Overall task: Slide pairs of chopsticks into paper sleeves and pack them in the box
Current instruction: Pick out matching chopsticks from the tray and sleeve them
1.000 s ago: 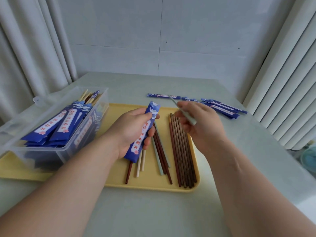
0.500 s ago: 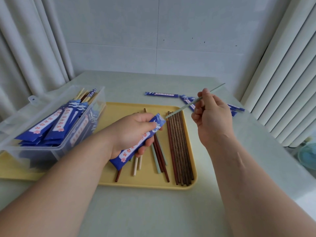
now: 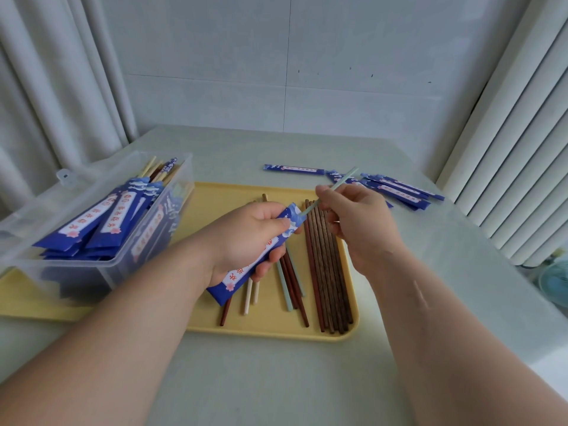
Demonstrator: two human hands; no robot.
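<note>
Item under handling: one pale green chopstick, held slanted above the tray, far end up and to the right, near tip at the open mouth of a blue paper sleeve; whether the tip has entered the mouth cannot be told.

Grip: the right hand pinches the stick partway along between thumb and fingertips; the left hand is wrapped round the sleeve's middle, mouth end free and pointing at the stick.

Handling, as judged: the stick is light, stiff and smooth, so a pinch well back from the tip should steer it; the sleeve is thin paper, easily creased or flattened shut, so it is best held lightly by its edges, leaving the mouth free.

Stage, as judged: insertion of the first stick; a like-coloured chopstick lies on the yellow tray and would make the pair.

Surroundings: dark brown chopsticks lie side by side on the tray's right part; cream and reddish ones lie under the left hand; the clear plastic box stands at the left with filled sleeves leaning inside; empty sleeves lie on the table beyond the tray.
</note>
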